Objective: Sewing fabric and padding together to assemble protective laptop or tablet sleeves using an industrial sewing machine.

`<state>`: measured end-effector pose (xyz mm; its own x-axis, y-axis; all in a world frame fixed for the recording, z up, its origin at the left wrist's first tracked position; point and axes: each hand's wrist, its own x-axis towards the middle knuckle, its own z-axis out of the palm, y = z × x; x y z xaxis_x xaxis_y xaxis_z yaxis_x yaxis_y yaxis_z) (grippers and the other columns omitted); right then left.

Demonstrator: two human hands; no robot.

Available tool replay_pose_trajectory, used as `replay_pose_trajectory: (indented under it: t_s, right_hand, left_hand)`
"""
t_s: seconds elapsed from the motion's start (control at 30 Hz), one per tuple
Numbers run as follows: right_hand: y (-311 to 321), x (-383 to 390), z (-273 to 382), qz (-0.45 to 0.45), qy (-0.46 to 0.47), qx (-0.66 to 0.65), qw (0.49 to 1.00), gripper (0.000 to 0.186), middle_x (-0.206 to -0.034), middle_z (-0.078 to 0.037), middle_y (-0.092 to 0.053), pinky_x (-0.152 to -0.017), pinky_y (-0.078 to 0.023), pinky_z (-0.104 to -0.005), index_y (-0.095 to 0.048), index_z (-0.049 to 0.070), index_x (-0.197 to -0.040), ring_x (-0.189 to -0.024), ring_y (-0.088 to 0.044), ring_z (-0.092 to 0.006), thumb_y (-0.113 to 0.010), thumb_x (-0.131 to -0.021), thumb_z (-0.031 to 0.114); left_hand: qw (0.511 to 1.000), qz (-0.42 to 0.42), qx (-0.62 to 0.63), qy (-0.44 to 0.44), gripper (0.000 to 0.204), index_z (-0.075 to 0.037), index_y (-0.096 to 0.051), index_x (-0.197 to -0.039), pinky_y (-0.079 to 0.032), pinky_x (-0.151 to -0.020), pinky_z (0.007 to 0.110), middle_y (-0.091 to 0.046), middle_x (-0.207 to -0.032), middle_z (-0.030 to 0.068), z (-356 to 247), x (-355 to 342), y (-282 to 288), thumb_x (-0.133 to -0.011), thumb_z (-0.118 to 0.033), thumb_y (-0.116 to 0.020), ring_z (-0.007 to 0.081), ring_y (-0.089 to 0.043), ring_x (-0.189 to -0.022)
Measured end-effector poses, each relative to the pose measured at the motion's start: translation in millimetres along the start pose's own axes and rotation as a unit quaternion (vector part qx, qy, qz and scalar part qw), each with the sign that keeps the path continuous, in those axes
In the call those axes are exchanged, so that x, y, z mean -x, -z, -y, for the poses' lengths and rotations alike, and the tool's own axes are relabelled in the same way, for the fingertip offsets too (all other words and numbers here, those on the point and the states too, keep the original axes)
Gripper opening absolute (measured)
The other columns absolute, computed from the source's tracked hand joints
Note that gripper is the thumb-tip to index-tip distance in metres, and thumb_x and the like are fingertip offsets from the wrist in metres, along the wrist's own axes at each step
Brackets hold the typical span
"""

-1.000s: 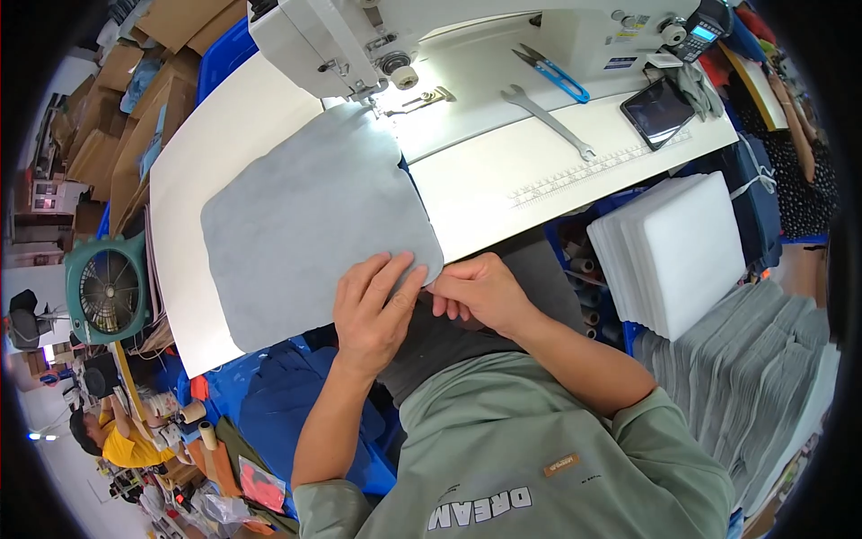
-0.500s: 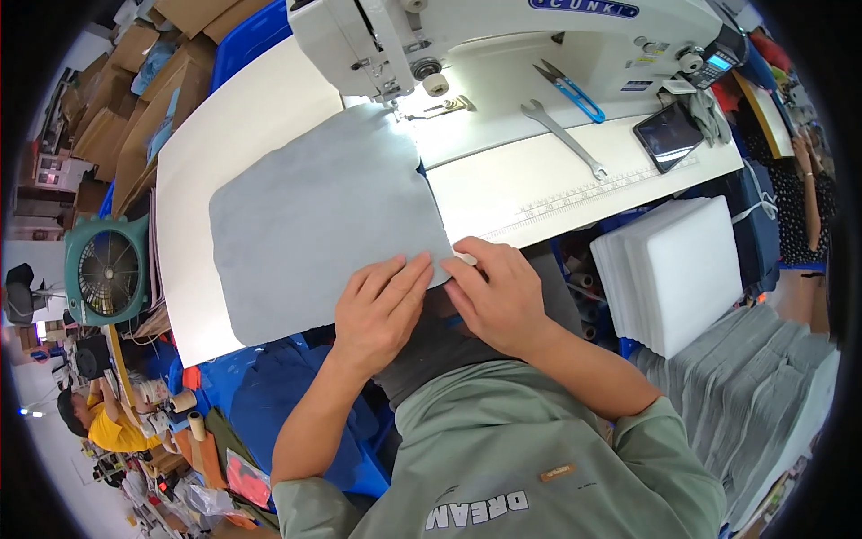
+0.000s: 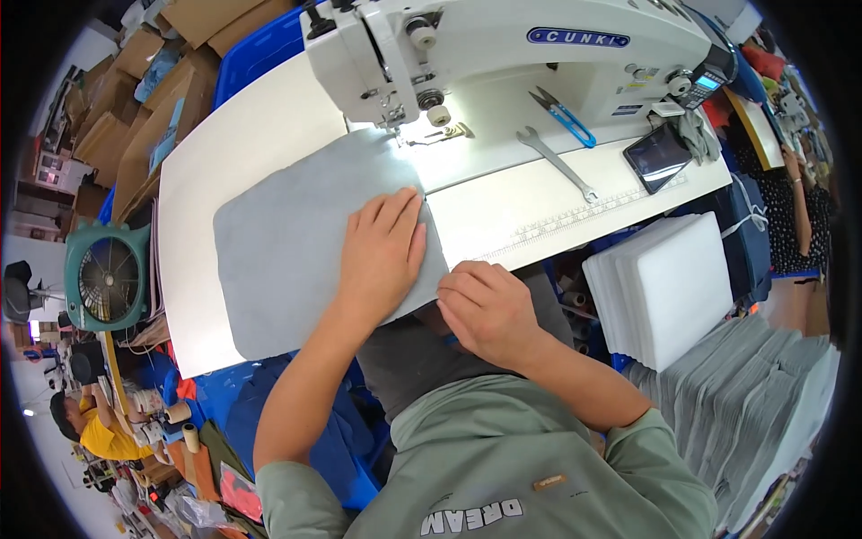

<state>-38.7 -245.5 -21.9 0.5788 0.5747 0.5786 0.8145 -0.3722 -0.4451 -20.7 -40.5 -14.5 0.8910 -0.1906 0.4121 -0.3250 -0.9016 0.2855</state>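
A grey fabric panel [image 3: 278, 242] with rounded corners lies on the white sewing table [image 3: 193, 296]. Its far right corner is under the needle area of a white sewing machine [image 3: 512, 36], lit by the lamp. My left hand [image 3: 382, 251] rests flat on the panel near its right edge, fingers stretched towards the machine. At the near right corner, my right hand [image 3: 485, 305] pinches the panel's edge between thumb and fingers. Whether there are further layers beneath the panel is hidden.
Right of the needle lie thread snips [image 3: 564, 117], a wrench [image 3: 557, 164] and a phone [image 3: 658, 157]. White foam sheets [image 3: 660, 278] and stacked grey fabric pieces [image 3: 745, 395] stand to my right. A green fan [image 3: 108, 274] is at left; a person in yellow [image 3: 103, 431] sits beyond.
My left hand has slid away from the near edge, up the panel towards the needle. My right hand stays at the near right corner. The whole view has shifted slightly.
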Motion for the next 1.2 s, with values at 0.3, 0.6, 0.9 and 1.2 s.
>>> replay_pose_trajectory:
  t_s: [0.3, 0.6, 0.9, 1.2]
  right_hand:
    - [5, -5, -15, 0.013, 0.048, -0.041, 0.998, 0.016, -0.104, -0.007, -0.066, -0.078, -0.051, -0.0359, -0.067, 0.003, -0.092, -0.099, -0.066, -0.0242, -0.076, -0.08, 0.007]
    - [-10, -44, -40, 0.019, 0.044, -0.02, 0.999, 0.011, -0.096, -0.005, -0.064, -0.072, -0.05, -0.0379, -0.064, 0.006, -0.086, -0.082, -0.062, -0.0238, -0.073, -0.08, 0.008]
    - [-29, -80, -63, 0.024, 0.032, 0.013, 0.999, 0.009, -0.09, -0.004, -0.066, -0.071, -0.054, -0.0375, -0.066, 0.006, -0.08, -0.08, -0.065, -0.024, -0.075, -0.078, 0.007]
    - [-31, -90, -74, -0.003, 0.02, -0.008, 1.0, 0.007, -0.086, -0.005, -0.065, -0.071, -0.055, -0.0397, -0.067, 0.005, -0.08, -0.082, -0.065, -0.0256, -0.073, -0.081, 0.008]
  left_hand:
    - [0.998, 0.017, -0.043, -0.034, 0.037, 0.002, -0.067, -0.129, -0.048, -0.101, 0.045, -0.066, -0.135, 0.0115, -10, -5, 2, -0.094, -0.009, -0.068, 0.0328, -0.061, -0.121]
    - [0.999, 0.017, -0.038, -0.024, 0.033, 0.002, -0.067, -0.126, -0.051, -0.102, 0.043, -0.065, -0.136, 0.0123, 16, -41, -2, -0.095, -0.01, -0.067, 0.0315, -0.063, -0.122]
    - [1.0, 0.017, -0.004, 0.007, 0.03, -0.003, -0.07, -0.127, -0.06, -0.093, 0.042, -0.069, -0.131, 0.0127, 39, -51, -5, -0.098, -0.012, -0.066, 0.0328, -0.067, -0.121]
    - [0.986, 0.124, 0.103, -0.046, 0.035, -0.007, -0.072, -0.128, -0.055, -0.107, 0.042, -0.07, -0.136, 0.0103, 52, -30, 33, -0.094, -0.003, -0.064, 0.0296, -0.065, -0.129]
